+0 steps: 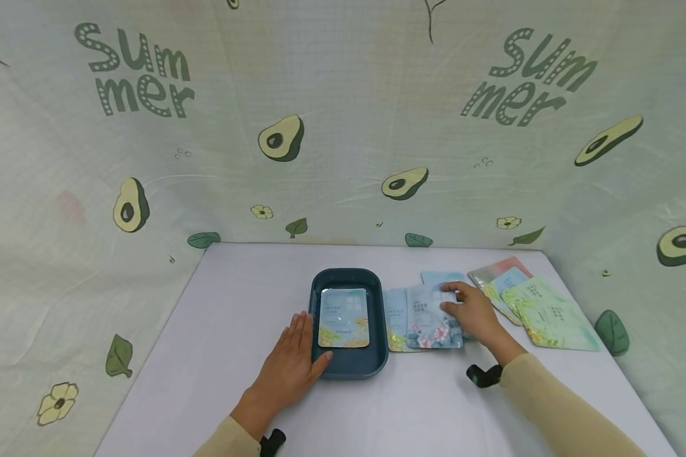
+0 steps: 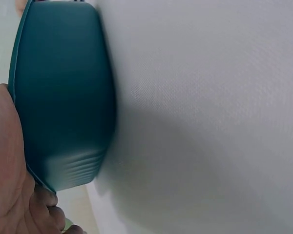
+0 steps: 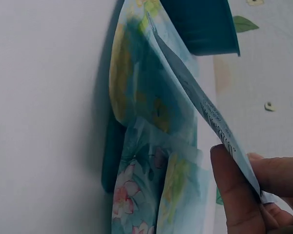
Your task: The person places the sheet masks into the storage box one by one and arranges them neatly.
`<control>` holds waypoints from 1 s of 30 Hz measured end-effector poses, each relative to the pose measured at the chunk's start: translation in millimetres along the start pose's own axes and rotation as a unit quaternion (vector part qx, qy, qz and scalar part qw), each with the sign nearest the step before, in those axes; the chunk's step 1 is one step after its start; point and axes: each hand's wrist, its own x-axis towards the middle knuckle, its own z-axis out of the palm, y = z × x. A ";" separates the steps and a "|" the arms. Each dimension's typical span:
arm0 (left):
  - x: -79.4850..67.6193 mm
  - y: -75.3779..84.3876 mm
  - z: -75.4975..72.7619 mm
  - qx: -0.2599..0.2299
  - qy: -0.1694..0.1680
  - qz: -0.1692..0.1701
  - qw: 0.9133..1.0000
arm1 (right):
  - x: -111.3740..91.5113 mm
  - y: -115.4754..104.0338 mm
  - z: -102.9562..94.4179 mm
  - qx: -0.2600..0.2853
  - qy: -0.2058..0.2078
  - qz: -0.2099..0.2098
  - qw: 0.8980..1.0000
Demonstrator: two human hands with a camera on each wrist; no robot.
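Note:
My right hand (image 1: 474, 312) pinches a blue flat sachet with pink flowers (image 1: 429, 314), which looks like a face mask packet, between thumb and fingers. In the right wrist view that packet (image 3: 200, 105) is tilted, raised above other blue packets (image 3: 146, 87). My left hand (image 1: 286, 365), fingers extended, rests along the left rim of a dark teal tray (image 1: 351, 367). Inside the tray lies one light blue packet (image 1: 343, 317). From the left wrist the tray's outer wall (image 2: 63, 87) shows, with the palm against its rim.
Right of the tray, more blue packets (image 1: 396, 317) lie overlapping, partly under the held one. Green packets (image 1: 554, 317) and a grey-and-red one (image 1: 505, 266) lie fanned at the table's right side. A printed cloth (image 1: 343, 209) hangs behind the white table (image 1: 251, 298).

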 end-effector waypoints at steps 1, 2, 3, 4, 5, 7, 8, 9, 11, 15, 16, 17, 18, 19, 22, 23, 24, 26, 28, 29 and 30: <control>0.0 0.1 -0.2 0.001 0.001 0.000 1.000 | 0.1 -1.3 -1.0 0.009 0.001 0.002 1.000; 0.0 0.1 -0.2 0.003 0.001 0.000 1.000 | 0.2 -2.8 -2.0 0.017 0.002 0.002 1.000; -0.1 0.2 -0.3 0.004 0.002 0.000 1.000 | 0.4 -4.3 -3.0 0.028 0.002 0.003 1.000; -0.2 0.5 -0.6 0.006 0.002 0.000 1.000 | 0.7 -5.8 -3.9 0.038 0.004 0.005 0.999; -0.2 0.8 -0.7 0.009 0.003 0.000 1.000 | 1.0 -7.0 -4.9 0.045 0.005 0.006 0.999; -0.2 1.4 -1.1 0.015 0.004 0.001 1.000 | 1.7 -9.8 -6.4 0.055 0.007 0.009 0.998; -0.1 1.8 -1.3 0.017 0.005 0.002 1.000 | 2.2 -11.1 -7.1 0.059 0.008 0.010 0.998; -0.1 2.2 -1.7 0.017 0.006 0.002 1.000 | 2.6 -12.4 -7.7 0.061 0.010 0.010 0.998; -0.5 2.8 -2.4 0.017 0.006 0.001 1.000 | 3.3 -15.8 -9.0 0.062 0.009 0.010 0.998; -1.9 3.7 -3.8 0.011 0.004 -0.002 1.000 | 3.6 -25.6 -11.6 0.070 0.007 0.004 0.998; -2.0 3.7 -3.9 0.010 0.004 -0.003 1.000 | 3.5 -28.9 -12.4 0.076 0.006 0.002 0.997; -2.0 3.7 -3.9 0.010 0.004 -0.003 1.000 | 3.4 -32.3 -13.1 0.080 0.006 0.000 0.997; -1.9 3.5 -3.8 0.011 0.003 -0.003 1.000 | 3.5 -35.8 -13.6 0.088 0.006 -0.002 0.996; -1.7 3.4 -3.7 0.011 0.004 -0.002 1.000 | 3.5 -39.9 -14.0 0.094 0.006 -0.006 0.996; -1.2 3.2 -3.2 0.014 0.005 -0.002 1.000 | 3.6 -53.4 -12.5 0.122 0.003 -0.018 0.992; -1.1 3.3 -3.0 0.016 0.005 -0.002 1.000 | 3.9 -57.9 -11.1 0.129 0.002 -0.023 0.991; -1.1 3.5 -3.0 0.017 0.005 -0.002 1.000 | 4.0 -62.9 -9.3 0.138 0.002 -0.028 0.990; -1.1 3.8 -3.1 0.019 0.006 -0.001 1.000 | 5.1 -73.1 -4.2 0.154 -0.001 -0.037 0.987; -1.0 4.3 -3.6 0.022 0.004 -0.001 1.000 | 6.5 -83.1 2.4 0.163 0.001 -0.041 0.986; -1.0 4.5 -4.0 0.024 0.004 0.000 1.000 | 7.4 -88.0 6.3 0.168 0.000 -0.043 0.985; -0.9 4.7 -4.4 0.026 0.003 0.001 1.000 | 8.1 -93.1 10.4 0.173 -0.001 -0.044 0.984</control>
